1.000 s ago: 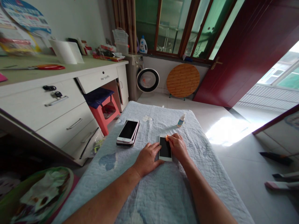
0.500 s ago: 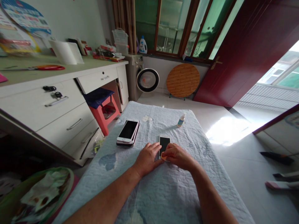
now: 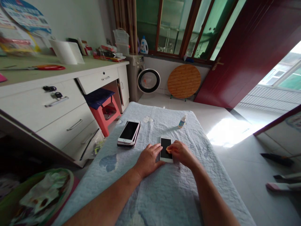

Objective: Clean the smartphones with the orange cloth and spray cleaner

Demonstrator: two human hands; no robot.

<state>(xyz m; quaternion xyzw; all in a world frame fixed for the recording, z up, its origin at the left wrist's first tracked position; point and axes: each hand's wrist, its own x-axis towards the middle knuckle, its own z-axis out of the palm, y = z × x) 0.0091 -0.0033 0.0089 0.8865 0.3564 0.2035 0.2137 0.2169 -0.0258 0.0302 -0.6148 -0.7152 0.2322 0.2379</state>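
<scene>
A white smartphone [image 3: 166,159] lies face up on the cloth-covered surface, its dark screen partly hidden by my right hand. Along its left edge my left hand [image 3: 148,158] rests with fingers stretched out and touching the side, the thumb at the lower left corner. My right hand [image 3: 181,153] pinches a small orange cloth [image 3: 168,149] against the screen. To the left is a stack of phones [image 3: 129,133], a white one on top. Beyond the smartphone stands a small spray bottle [image 3: 182,121] with a white top.
A pale blue quilted cloth [image 3: 150,201] covers the surface. White drawers [image 3: 56,122] and a red stool [image 3: 105,114] stand to the left. A bin [image 3: 70,185] with crumpled paper sits at lower left. An open-doored washing machine [image 3: 135,67] and a round wooden tabletop [image 3: 184,81] are at the back.
My right hand has moved up the screen and slightly right with the orange cloth, uncovering the phone's lower end. My left hand stays in place.
</scene>
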